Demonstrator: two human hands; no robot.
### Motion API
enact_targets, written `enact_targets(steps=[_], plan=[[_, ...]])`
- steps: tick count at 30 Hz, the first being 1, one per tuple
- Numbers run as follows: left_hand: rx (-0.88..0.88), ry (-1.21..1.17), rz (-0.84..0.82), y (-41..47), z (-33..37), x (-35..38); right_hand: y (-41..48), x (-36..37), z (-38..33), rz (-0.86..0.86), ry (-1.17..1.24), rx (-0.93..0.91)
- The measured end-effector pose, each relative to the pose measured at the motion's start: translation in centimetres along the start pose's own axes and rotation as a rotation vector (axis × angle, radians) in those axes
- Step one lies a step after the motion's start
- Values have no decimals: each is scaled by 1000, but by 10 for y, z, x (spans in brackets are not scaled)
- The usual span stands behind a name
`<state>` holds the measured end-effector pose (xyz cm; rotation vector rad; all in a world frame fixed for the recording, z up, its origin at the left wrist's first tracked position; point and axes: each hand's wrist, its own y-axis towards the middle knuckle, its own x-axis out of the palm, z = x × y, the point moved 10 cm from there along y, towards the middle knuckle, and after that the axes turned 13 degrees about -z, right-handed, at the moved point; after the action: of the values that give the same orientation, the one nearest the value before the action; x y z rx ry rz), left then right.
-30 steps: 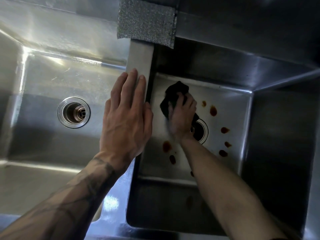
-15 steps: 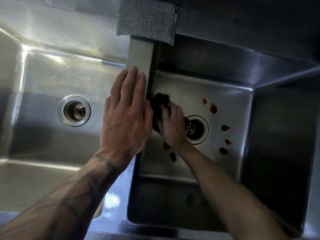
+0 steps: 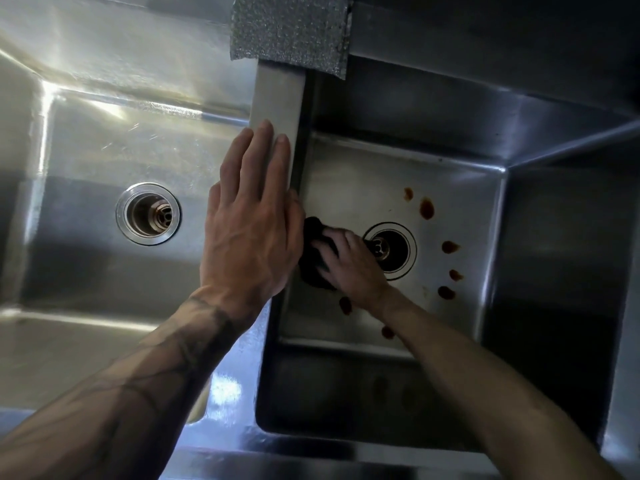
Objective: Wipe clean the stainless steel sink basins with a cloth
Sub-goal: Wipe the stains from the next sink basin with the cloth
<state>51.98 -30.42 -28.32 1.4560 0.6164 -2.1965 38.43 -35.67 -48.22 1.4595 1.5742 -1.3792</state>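
Observation:
A double stainless steel sink fills the view. My left hand (image 3: 249,230) lies flat, fingers straight, on the divider (image 3: 277,95) between the two basins. Down in the right basin (image 3: 363,168), my right hand (image 3: 353,268) holds a bunched dark cloth (image 3: 311,268) against the floor, between the left wall and the drain (image 3: 394,251). Brown stains dot that floor: one (image 3: 426,208) behind the drain, one (image 3: 449,247) to its right, and one (image 3: 345,305) just in front of my wrist. The left basin (image 3: 86,278) shows no stains.
A grey textured pad (image 3: 289,32) hangs over the back rim above the divider. The left basin's drain (image 3: 148,213) sits open in its floor. The right basin has steep dark walls at the right and front. The sink's front rim (image 3: 311,459) runs along the bottom.
My right hand has dragged the cloth from the back left of the right basin toward me along the left wall. A stain at the left front has gone. My left hand has stayed put.

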Motion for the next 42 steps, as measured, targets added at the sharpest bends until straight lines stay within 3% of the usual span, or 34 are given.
enact_targets(steps=[2, 6, 8, 12, 14, 17, 19, 21, 23, 25, 27, 30, 32, 34, 38, 40, 42], plan=[[-3, -2, 9, 0, 0, -1, 4, -11, 34, 27, -6, 107], [-3, 0, 21, 0, -1, 0, 27, -34, 66, 185, 120, 542], [-3, 1, 19, 0, 1, 0, 21, -19, 28, 170, 136, 469], [-6, -1, 17, 0, 1, -1, -23, 17, -24, -10, -8, -23], [-5, 1, 18, 0, 1, -1, -18, 5, 8, 17, 0, 29], [-4, 4, 18, 1, 0, -1, 14, -26, 62, 149, 60, 403], [-8, 6, 19, 0, 0, 0, 25, -29, 55, 189, 133, 516], [-6, 8, 17, 0, 1, -1, 17, -12, 19, 139, 119, 394], [-3, 6, 22, 0, 1, -1, -12, 11, -22, 40, 29, 107], [-6, 2, 24, 0, 0, -2, -36, 21, -29, -21, -35, -69], [-8, 4, 18, 0, 1, -1, -28, 12, -6, 16, -31, -2], [-4, 6, 17, 0, 1, -1, 11, -18, 37, 145, 46, 364], [-4, 8, 22, 0, 1, -1, 22, -23, 31, 169, 136, 482], [-5, 7, 20, 0, 1, 0, 14, -9, -1, 124, 116, 337], [-8, 4, 27, -1, 1, -2, -46, 29, -40, -92, -72, -223], [-11, 5, 19, 0, 0, -2, -32, 18, -15, -61, -71, -165], [-4, 5, 7, 0, 1, -1, 1, -3, 14, 60, -14, 138]])
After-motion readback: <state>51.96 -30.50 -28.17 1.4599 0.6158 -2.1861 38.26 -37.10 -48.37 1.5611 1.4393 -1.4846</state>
